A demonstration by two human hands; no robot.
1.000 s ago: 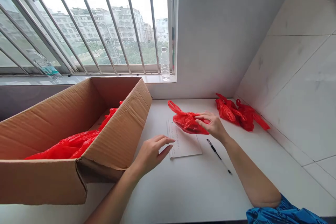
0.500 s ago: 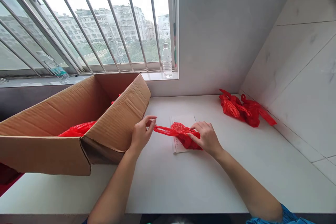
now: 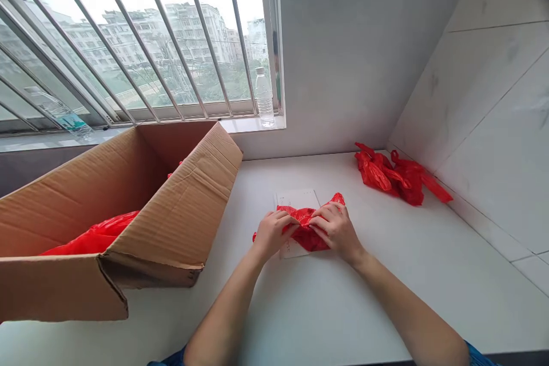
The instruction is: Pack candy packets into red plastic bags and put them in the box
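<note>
A crumpled red plastic bag lies folded on a white sheet of paper, and much of it is hidden under my hands. My left hand presses its fingers onto the bag's left side. On the right side, my right hand grips the bag with its fingers curled over the folds. The two hands nearly meet at the middle of the bag. The paper's lower part is mostly covered by the bag.
A brown cardboard box stands open at the left, with red bags inside. More red bags lie in a heap at the back right of the white counter. Tiled walls rise behind and right.
My left hand has moved right, away from the box, onto the bag. The bag's long stretched handle is now folded in, and the bag lies bunched between both hands.
</note>
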